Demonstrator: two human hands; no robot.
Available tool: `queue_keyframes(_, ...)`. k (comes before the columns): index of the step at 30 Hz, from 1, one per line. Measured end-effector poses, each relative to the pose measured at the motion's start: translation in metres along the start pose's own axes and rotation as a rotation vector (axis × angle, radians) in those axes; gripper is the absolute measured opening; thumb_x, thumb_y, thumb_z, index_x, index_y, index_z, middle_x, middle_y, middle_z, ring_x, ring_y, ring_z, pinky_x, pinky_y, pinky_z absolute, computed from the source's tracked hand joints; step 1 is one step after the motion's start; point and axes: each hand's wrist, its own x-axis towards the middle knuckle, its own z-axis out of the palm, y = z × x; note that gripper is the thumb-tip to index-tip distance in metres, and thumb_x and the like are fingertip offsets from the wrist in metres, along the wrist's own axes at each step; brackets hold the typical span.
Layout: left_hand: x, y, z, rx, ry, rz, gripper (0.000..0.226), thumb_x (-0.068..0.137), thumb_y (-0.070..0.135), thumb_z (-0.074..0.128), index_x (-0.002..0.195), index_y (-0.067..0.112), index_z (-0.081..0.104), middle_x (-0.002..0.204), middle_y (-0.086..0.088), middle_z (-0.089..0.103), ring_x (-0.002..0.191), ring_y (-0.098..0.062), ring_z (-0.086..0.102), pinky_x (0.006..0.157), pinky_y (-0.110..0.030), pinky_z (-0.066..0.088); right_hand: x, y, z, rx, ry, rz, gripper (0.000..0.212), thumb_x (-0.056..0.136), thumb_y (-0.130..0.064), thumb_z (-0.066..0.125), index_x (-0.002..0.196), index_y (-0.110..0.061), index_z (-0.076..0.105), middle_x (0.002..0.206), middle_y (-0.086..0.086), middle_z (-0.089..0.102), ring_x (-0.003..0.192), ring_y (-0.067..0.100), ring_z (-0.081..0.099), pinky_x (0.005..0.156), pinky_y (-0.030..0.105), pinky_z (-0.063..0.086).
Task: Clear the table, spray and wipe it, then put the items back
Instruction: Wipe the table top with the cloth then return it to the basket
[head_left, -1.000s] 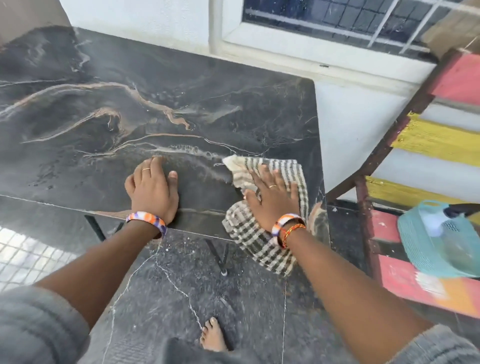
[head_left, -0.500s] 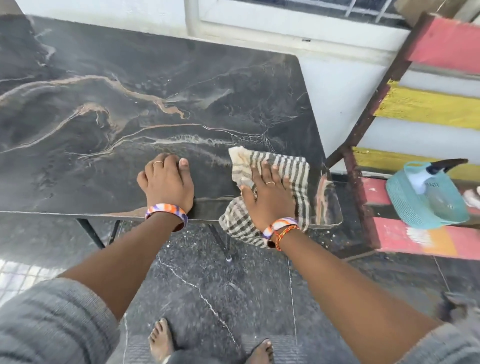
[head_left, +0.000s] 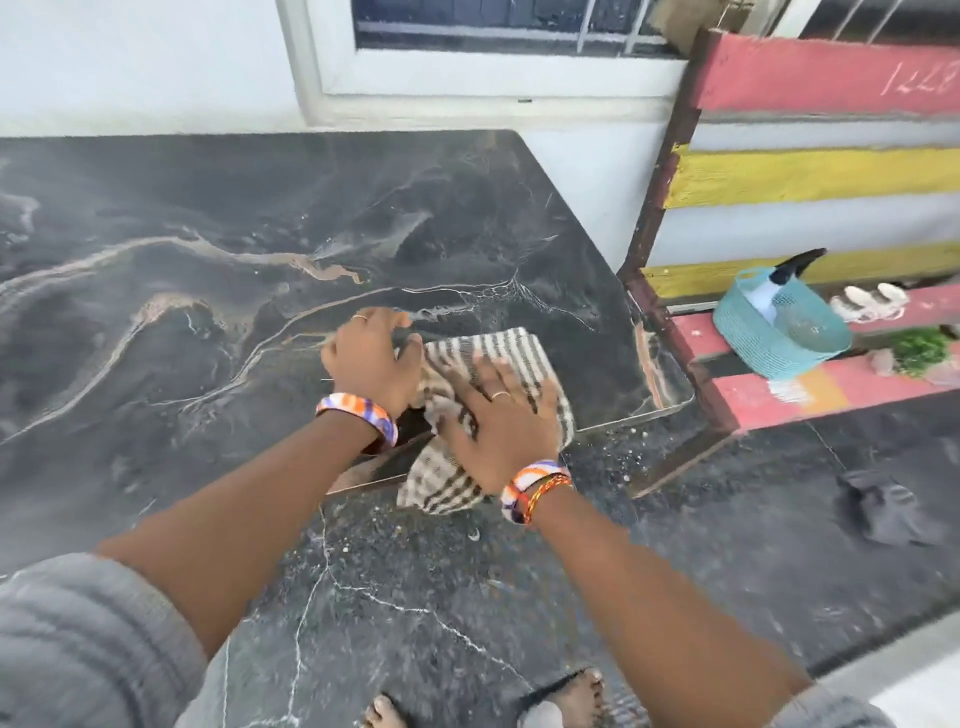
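A dark marble-patterned table (head_left: 218, 249) fills the left and middle of the view, with nothing standing on it. A beige and brown checked cloth (head_left: 511, 348) lies on its near right corner and hangs over the front edge. My right hand (head_left: 498, 415) presses flat on the cloth with fingers spread. My left hand (head_left: 371, 358) rests on the tabletop just left of the cloth, thumb touching the cloth's edge.
A red and yellow slatted wooden bench (head_left: 810, 176) stands right of the table. On it sit a teal mesh basket (head_left: 774, 332) with a spray bottle (head_left: 784, 280) inside, a white item (head_left: 867, 304) and some greens (head_left: 922, 351). A white wall with a window (head_left: 498, 31) lies behind.
The view has shifted right and upward. My right hand has slid the cloth left along the near edge, and my left hand now touches the cloth instead of lying apart from it.
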Motion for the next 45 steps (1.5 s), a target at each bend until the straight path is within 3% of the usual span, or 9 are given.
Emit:
queue_keyframes(3,-0.001,0.006,0.009,0.035,-0.082,0.117,0.024,0.088,0.023,0.053,0.109,0.018,0.063,0.131,-0.003,0.055,0.125,-0.026,0.045,0.103,-0.040,0.027,-0.001,0.069,-0.015,0.028,0.047,0.397,0.055,0.093,-0.055,0.023,0.147,-0.045,0.014,0.160,-0.010,0.003,0.148,0.018,-0.001,0.114,0.055,-0.008)
queue_keyframes(6,-0.001,0.000,0.009,0.065,-0.162,0.179,0.022,0.088,0.023,0.055,0.106,0.019,0.066,0.135,0.000,0.053,0.130,-0.022,0.040,0.107,-0.041,0.023,0.003,0.128,-0.028,0.198,0.130,0.632,0.061,0.093,-0.051,0.019,0.149,-0.027,0.024,0.160,0.006,0.006,0.148,0.029,0.001,0.119,0.046,0.001)
queue_keyframes(9,0.003,-0.015,0.002,0.092,-0.188,0.174,0.023,0.088,0.022,0.055,0.107,0.019,0.067,0.138,0.000,0.051,0.132,-0.022,0.039,0.108,-0.040,0.022,0.011,0.127,-0.035,0.426,0.329,0.745,0.049,0.099,-0.021,0.036,0.146,-0.011,0.032,0.157,0.019,0.014,0.145,0.033,0.014,0.118,0.037,0.012)
queue_keyframes(12,0.012,-0.034,-0.010,0.130,-0.144,0.136,0.023,0.087,0.021,0.056,0.106,0.018,0.068,0.136,-0.003,0.052,0.130,-0.026,0.041,0.107,-0.041,0.023,0.012,0.091,-0.031,0.513,0.488,0.873,0.048,0.098,-0.012,0.038,0.145,-0.008,0.033,0.158,0.017,0.011,0.144,0.039,0.013,0.115,0.037,0.011)
queue_keyframes(18,0.029,-0.053,-0.023,0.190,-0.070,0.066,0.024,0.085,0.018,0.057,0.105,0.014,0.070,0.134,-0.009,0.055,0.127,-0.032,0.044,0.105,-0.045,0.026,-0.004,-0.024,0.005,0.339,0.206,0.765,0.060,0.099,-0.026,0.033,0.151,-0.010,0.008,0.156,0.022,-0.014,0.139,0.051,-0.016,0.114,0.053,-0.009)
queue_keyframes(26,0.041,-0.019,-0.009,0.242,-0.129,0.177,0.024,0.084,0.015,0.053,0.102,0.016,0.069,0.132,-0.009,0.055,0.123,-0.034,0.046,0.102,-0.040,0.026,0.007,-0.049,0.003,0.087,-0.034,0.165,0.055,0.099,-0.036,0.026,0.151,-0.028,0.009,0.161,0.003,-0.005,0.147,0.025,-0.012,0.110,0.056,-0.018)
queue_keyframes(30,0.053,-0.010,-0.005,0.296,-0.198,0.223,0.023,0.086,0.020,0.053,0.103,0.018,0.067,0.133,-0.007,0.054,0.125,-0.033,0.044,0.104,-0.043,0.028,0.032,0.004,-0.009,0.097,-0.005,0.362,0.056,0.096,-0.048,0.019,0.149,-0.039,0.005,0.160,-0.009,-0.008,0.147,0.020,-0.014,0.107,0.063,-0.018)
queue_keyframes(37,0.095,-0.006,-0.002,0.329,-0.196,0.193,0.024,0.086,0.020,0.053,0.105,0.018,0.068,0.136,-0.007,0.053,0.127,-0.031,0.045,0.106,-0.042,0.029,0.079,0.082,-0.037,0.082,0.014,0.798,0.064,0.091,-0.058,0.014,0.150,-0.036,0.003,0.160,-0.002,-0.008,0.147,0.028,-0.012,0.104,0.072,-0.010)
queue_keyframes(45,0.165,0.010,0.032,0.318,-0.193,0.177,0.023,0.088,0.022,0.053,0.107,0.018,0.066,0.135,-0.007,0.051,0.131,-0.028,0.040,0.108,-0.044,0.025,0.172,0.116,-0.054,0.057,0.045,0.847,0.055,0.096,-0.049,0.016,0.149,-0.036,0.009,0.155,0.014,0.025,0.137,0.040,0.026,0.106,0.062,0.017)
